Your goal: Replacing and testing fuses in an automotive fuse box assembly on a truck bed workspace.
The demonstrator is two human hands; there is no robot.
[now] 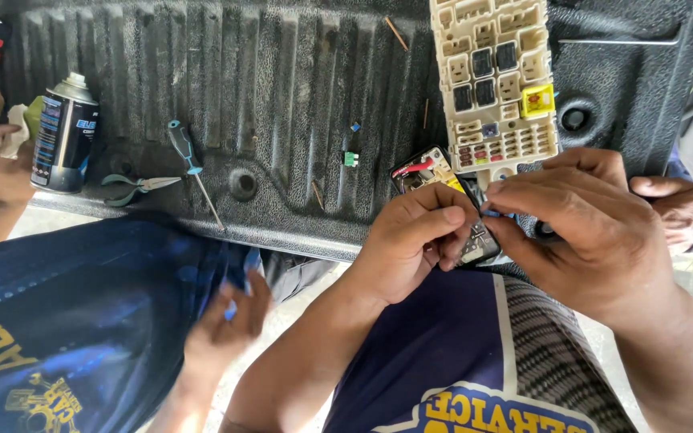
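The ribbed black bed liner (282, 88) fills most of what I see, its grooves running away from me and its near edge crossing in front of my waist. On it, up at the right, lies the cream fuse box (495, 80), a long block of sockets with dark relays set in it and one yellow piece on its right side. To the far left stands a spray can (64, 132) with a dark label, with green-handled pliers (134, 186) and a blue-handled screwdriver (190, 164) lying just beside it. A co-worker's hand (226, 321) hangs blurred over the blue shirt at lower left.

My left hand (411, 244) and right hand (595, 228) meet at the liner's edge, just below the fuse box. The left is curled, fingers closed on a small black part (477, 240) with shiny metal showing on it. My right thumb and forefinger pinch a tiny blue piece (492, 212) against the top of that part; I cannot make out its shape.
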